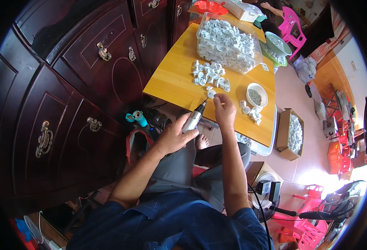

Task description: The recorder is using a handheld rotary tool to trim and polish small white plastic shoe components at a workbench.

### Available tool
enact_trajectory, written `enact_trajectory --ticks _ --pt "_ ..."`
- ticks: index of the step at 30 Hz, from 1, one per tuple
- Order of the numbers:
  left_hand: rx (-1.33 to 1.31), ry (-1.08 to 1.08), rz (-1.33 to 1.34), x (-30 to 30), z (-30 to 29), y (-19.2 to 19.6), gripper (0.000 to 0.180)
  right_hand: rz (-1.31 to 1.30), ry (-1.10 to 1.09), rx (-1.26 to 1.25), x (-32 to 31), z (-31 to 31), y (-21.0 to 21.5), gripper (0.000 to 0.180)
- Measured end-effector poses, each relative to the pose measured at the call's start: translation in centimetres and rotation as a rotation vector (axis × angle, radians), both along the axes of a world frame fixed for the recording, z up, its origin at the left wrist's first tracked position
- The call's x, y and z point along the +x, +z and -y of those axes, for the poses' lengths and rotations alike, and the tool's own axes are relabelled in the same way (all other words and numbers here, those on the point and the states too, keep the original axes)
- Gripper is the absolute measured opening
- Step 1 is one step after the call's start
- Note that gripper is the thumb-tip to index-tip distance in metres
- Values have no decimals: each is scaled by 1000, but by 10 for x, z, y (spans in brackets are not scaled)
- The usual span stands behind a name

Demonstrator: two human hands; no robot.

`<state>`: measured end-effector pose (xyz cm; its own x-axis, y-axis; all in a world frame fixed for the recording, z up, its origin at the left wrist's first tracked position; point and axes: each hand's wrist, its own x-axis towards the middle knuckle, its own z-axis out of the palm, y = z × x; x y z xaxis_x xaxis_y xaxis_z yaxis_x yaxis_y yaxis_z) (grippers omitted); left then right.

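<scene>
My left hand [174,135] is wrapped round a silver and black electric screwdriver [194,118], its bit pointing up and away over the table's near edge. My right hand [225,111] pinches a small round white plastic part [211,94] just beyond the bit; whether the bit touches it cannot be told. Farther back lies a loose pile of similar white parts [208,74]. To the right of my right hand stands a white bowl [265,99] of tiny metal pieces, probably screws. A few white parts [255,116] lie beside that bowl.
A clear bin [258,45] full of white parts stands at the back of the yellow wooden table [171,68]. Dark cabinets [79,96] line the left. Green basins [284,49] and a cardboard box [283,137] stand to the right. Another person's hand [266,6] shows at the back.
</scene>
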<state>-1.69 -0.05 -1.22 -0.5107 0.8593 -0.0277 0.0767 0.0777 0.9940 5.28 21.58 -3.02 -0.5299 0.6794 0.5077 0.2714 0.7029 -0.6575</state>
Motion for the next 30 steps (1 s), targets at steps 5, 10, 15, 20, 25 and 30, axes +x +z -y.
enact_trajectory --ticks 5,10,15,20,25,30 --pt "16 -3 8 2 1 0 60 -218 292 -1219 2 14 9 28" --pt "5 -38 22 4 0 6 63 -411 388 -1382 1 6 -1 21" --pt "7 -47 15 4 1 7 61 -500 424 -1427 1 3 -9 13" --pt "7 -56 13 4 2 10 59 -431 421 -1306 4 -1 -7 14" --pt "-41 -97 -13 1 4 17 60 -243 465 -1186 14 -20 4 16" --pt "-35 -107 -39 3 3 11 64 -203 540 -1159 16 -26 8 17"
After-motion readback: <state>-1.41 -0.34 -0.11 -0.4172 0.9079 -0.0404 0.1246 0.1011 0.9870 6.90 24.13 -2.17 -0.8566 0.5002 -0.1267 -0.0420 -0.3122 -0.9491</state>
